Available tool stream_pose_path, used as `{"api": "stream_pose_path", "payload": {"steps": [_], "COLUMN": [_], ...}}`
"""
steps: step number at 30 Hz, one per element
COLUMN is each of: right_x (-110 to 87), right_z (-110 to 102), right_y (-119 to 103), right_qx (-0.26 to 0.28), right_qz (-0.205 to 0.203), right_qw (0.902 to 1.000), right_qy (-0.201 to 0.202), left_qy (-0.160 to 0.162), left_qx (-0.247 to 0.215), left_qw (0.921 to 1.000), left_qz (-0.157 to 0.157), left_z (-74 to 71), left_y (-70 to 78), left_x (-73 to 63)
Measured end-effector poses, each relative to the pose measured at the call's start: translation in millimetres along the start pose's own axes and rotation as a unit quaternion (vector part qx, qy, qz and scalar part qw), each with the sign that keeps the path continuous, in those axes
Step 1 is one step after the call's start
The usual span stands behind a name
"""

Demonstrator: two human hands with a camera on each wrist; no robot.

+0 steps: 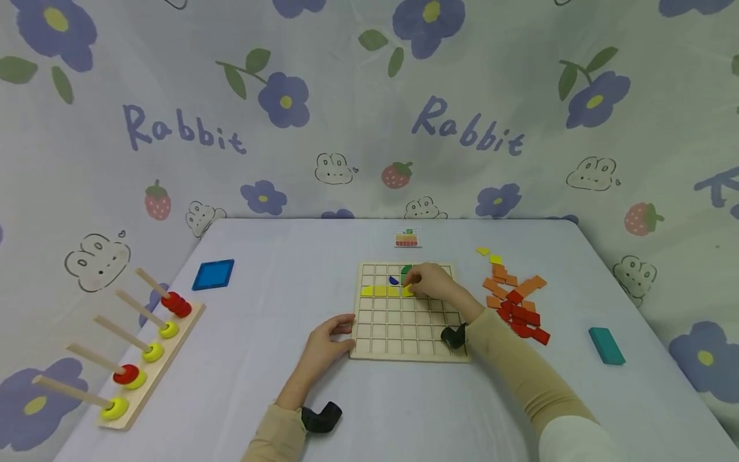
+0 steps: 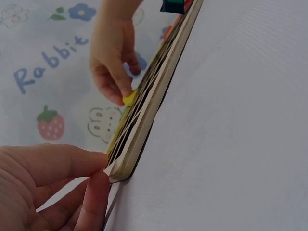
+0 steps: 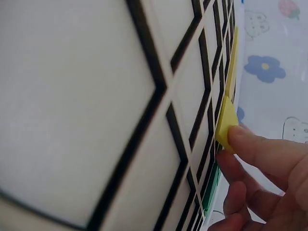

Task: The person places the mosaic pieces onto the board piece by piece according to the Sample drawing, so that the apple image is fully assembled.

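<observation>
A wooden grid board (image 1: 383, 330) lies on the table between the hands. My right hand (image 1: 432, 282) is over its upper part and pinches a yellow tile (image 3: 227, 120) between thumb and fingers, at the right end of a row of yellow pieces (image 1: 380, 290). Just above that row sit a dark blue half-round piece (image 1: 394, 280) and a green piece (image 1: 407, 270), the latter partly hidden by the right hand. My left hand (image 1: 326, 343) rests its fingertips against the board's left edge; in the left wrist view its thumb and forefinger touch near a corner.
Right of the board lie loose orange tiles (image 1: 499, 282), red tiles (image 1: 525, 316) and two yellow pieces (image 1: 495, 259). A pattern card (image 1: 407, 238) is behind the board. A blue tray (image 1: 213, 274) and a peg stand with rings (image 1: 167, 356) are left; a teal block (image 1: 606, 346) is far right.
</observation>
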State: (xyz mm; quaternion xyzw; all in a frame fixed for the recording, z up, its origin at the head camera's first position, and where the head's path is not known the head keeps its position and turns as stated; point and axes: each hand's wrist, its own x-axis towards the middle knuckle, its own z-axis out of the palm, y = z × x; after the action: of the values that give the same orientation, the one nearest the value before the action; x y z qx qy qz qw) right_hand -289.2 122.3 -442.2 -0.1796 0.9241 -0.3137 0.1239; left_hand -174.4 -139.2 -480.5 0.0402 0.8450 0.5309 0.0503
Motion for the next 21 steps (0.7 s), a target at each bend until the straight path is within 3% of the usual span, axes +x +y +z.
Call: {"api": "stream_pose_path", "payload": {"steps": [13,21], "right_x": [0.9,-3.7], "right_z": [-0.8,-4.5], "right_y": [-3.2,3.8], "right_qx": [-0.037,-0.001], "right_qz": [-0.004,-0.013], "right_qw": [0.9993,0.9995], "right_qy": [0.001,0.03], "left_qy": [0.002,0.003], "left_qx": [0.005,0.003], "left_qw": [1.0,1.0], "left_qz": [-0.002,-0.001], "left_z": [-1.1,0.2], "left_y": [2.3,0.2], "left_x": [1.3,-0.5]}}
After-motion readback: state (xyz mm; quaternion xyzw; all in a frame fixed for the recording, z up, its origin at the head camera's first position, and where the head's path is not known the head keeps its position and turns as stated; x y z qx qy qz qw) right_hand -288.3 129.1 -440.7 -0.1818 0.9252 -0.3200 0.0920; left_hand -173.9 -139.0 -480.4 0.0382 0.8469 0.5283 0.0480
